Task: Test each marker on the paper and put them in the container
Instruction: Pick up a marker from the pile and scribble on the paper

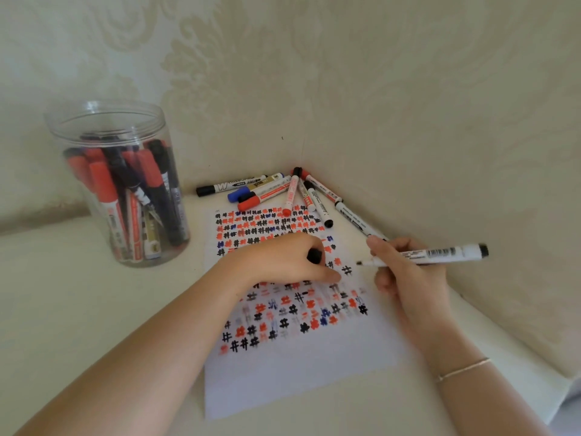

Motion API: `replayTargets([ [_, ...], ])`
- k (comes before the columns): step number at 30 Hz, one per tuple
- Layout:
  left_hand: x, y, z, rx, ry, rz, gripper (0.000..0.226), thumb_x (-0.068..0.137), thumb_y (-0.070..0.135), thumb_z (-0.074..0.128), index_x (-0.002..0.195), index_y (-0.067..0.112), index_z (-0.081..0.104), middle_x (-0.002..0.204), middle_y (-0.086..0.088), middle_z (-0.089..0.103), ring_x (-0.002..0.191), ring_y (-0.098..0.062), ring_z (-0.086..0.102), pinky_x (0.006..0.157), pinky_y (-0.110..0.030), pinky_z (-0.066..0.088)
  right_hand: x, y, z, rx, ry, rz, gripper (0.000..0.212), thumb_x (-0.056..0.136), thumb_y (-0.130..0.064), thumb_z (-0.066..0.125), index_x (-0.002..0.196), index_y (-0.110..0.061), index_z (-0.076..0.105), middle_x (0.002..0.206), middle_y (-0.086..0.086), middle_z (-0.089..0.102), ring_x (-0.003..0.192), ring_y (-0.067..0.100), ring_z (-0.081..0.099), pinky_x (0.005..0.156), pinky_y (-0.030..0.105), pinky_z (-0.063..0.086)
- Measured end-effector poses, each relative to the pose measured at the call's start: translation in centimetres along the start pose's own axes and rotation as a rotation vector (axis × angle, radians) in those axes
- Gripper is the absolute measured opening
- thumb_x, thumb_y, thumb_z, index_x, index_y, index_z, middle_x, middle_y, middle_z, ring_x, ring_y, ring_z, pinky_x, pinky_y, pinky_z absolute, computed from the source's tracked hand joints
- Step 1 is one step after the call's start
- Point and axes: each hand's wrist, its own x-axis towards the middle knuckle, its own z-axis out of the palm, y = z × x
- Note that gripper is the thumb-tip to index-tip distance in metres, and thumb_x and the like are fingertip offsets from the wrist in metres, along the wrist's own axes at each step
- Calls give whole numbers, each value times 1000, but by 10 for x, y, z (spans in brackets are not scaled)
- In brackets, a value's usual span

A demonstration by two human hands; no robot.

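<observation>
**Black marker at the paper, cap off**

Black ink is what this whiteboard marker (424, 255) lays down, judging by the dark nib and the black end of its white barrel. The right hand (408, 278) has its fingers curled round the barrel near the tip, which sits just beside a fresh black hash mark (346, 270) at the right edge of the paper (298, 372). Whether the nib touches the sheet or hangs just above it, I cannot tell. The left hand (283, 262) rests on the paper and pinches a small black cap (314, 255), most likely this marker's own.

The sheet is crowded with rows of black, red and blue hashes, so the step in hand looks like the test stroke itself, done or nearly so. To do it well, keep the left hand pressing the sheet flat, make short firm strokes on bare white paper so the ink reads clearly, then push the cap on squarely until it seats.

Beyond the paper, a pile of untested markers (283, 193) lies in the corner against the wall. Well to the left stands the clear plastic jar (119, 184), open-topped and already packed with upright markers; this one should go in there, lowered in rather than tossed.
</observation>
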Motion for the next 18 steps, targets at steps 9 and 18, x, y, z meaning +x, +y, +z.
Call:
replayTargets([
  [9, -5, -6, -8, -191, -34, 10, 13, 94, 21, 55, 104, 16, 60, 90, 4, 55, 82, -12, 50, 76, -27, 39, 0, 1, 18, 274, -138, 62, 16, 88, 4, 52, 74, -3, 50, 64, 17, 56, 45, 23, 54, 46, 30, 47],
  [18, -8, -1, -7, -182, -62, 27, 18, 94, 19, 55, 110, 13, 59, 96, -4, 56, 87, -15, 50, 81, -30, 39, -1, 6, 18, 113, -245, 36, 14, 76, -8, 72, 79, 0, 62, 79, 20, 69, 65, 26, 65, 64, 31, 55],
])
